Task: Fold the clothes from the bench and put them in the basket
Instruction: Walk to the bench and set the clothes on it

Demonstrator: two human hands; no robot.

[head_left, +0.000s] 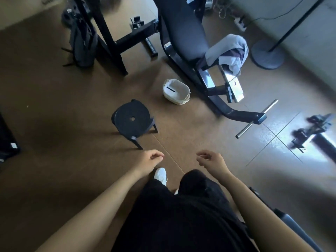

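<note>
A heap of clothes (229, 50), pale grey and white with a dark striped piece, lies on the lower end of the grey padded weight bench (183, 28) at the upper right. A small white basket (176, 91) stands on the brown floor just left of the bench frame, and nothing shows inside it. My left hand (149, 160) and my right hand (211, 161) hover low in the view above my legs, far from the clothes. Both hands have loosely curled fingers and hold nothing.
A round black stool (133, 120) stands between me and the basket. The bench's black frame and chrome bar (256, 119) reach out to the right. A fan base (267, 53), a power strip and a dark bag (82, 44) sit further back. Gear lies at far right.
</note>
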